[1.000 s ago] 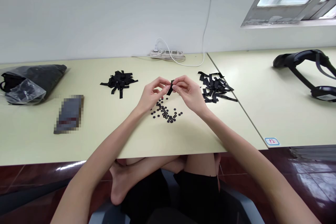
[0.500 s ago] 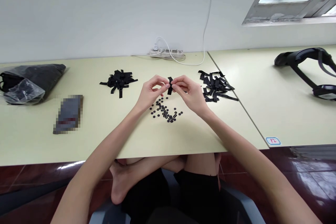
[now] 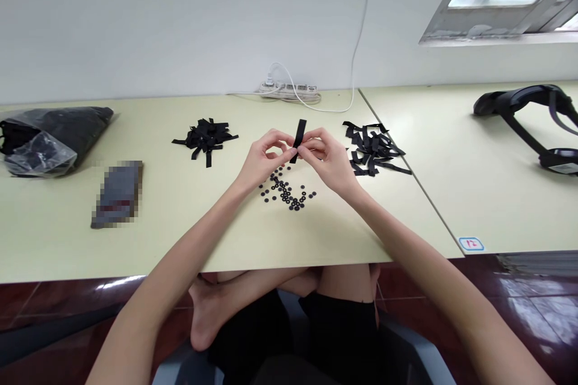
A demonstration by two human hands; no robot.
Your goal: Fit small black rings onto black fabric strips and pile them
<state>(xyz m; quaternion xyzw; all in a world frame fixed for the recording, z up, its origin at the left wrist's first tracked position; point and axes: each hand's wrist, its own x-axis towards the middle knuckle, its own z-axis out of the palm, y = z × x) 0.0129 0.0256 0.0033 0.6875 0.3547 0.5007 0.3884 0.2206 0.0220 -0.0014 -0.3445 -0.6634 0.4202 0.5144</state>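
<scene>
A short black fabric strip (image 3: 300, 131) is pinched between both hands above the table, its longer part pointing up and away. My left hand (image 3: 267, 157) grips its left edge with thumb and forefinger. From the other side my right hand (image 3: 326, 159) pinches the strip, its fingertips nearly meeting the left ones. Whether a small disc sits under the fingertips I cannot tell. Several small black ring-like discs (image 3: 295, 207) lie scattered just below the hands. One pile of black strips (image 3: 208, 135) lies left of my hands, another pile of black strips (image 3: 372, 147) to the right.
A plastic bag of black material (image 3: 58, 138) and a pixelated dark flat object (image 3: 118, 195) lie at the left. A power strip (image 3: 289, 92) with a white cable (image 3: 354, 54) rests by the wall. A black headset-like device (image 3: 533, 120) stands on the right-hand table.
The strip has shifted in my fingers: a longer part now sticks up and leans right, with less below. Both hands stay close together in nearly the same place.
</scene>
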